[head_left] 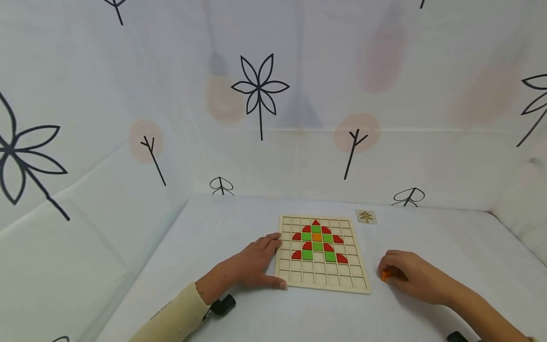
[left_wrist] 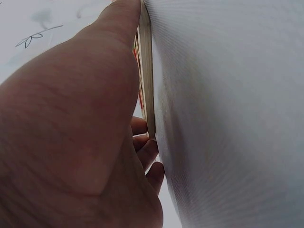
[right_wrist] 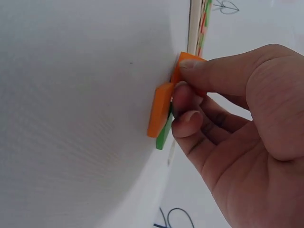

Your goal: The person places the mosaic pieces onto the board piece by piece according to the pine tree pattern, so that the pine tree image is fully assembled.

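A square wooden grid board [head_left: 295, 276] lies flat on the white cloth, with red, green and orange tiles set in a tree-like pattern. My left hand [head_left: 256, 261] rests at its left side, fingers by the left edge and thumb at the near left corner. Right of the board, my right hand [head_left: 412, 275] pinches an orange tile [right_wrist: 186, 56] between thumb and fingers, low over the cloth. Beside those fingers, the right wrist view shows another orange tile [right_wrist: 161, 107] and a green tile [right_wrist: 164, 133]; the hand hides both from the head view.
A small card with a printed tree pattern [head_left: 366, 217] lies behind the board's far right corner. White cloth covers the table [head_left: 205, 228], and a printed white curtain [head_left: 290, 161] rises behind and at both sides.
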